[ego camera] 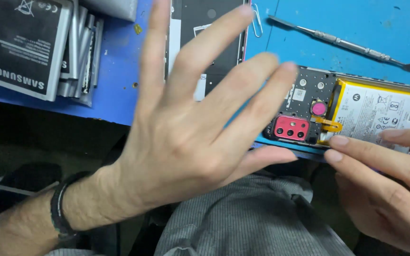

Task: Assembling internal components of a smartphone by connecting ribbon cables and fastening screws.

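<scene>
Blue worktop [119, 90], scuffed, edge running across the lower frame; dark floor and grey ribbed trousers [243, 223] below it.

Left hand [191, 128]: raised above the worktop edge, fingers spread wide apart, palm away from the camera, holding nothing. Slightly blurred. Black band [59, 211] on the wrist.

Right hand [380, 180]: enters from the lower right, fingers extended and close together. Two fingertips [335, 147] rest on the near edge of the opened smartphone [309, 95], not wrapped around it.

Opened smartphone: lies flat at the worktop's near edge, back cover off, partly hidden behind the left hand. Showing: black inner plate, pink camera block [291, 128], round pink part [319, 108], and a white battery with yellow edging [380, 114] to the right.

Around it: thin metal pry tool [352, 46] lying well behind the phone; silver paper clip [257, 20]; dark flat panel [205, 28] behind the left hand; stack of grey-and-black flat batteries [34, 42] at far left.
</scene>
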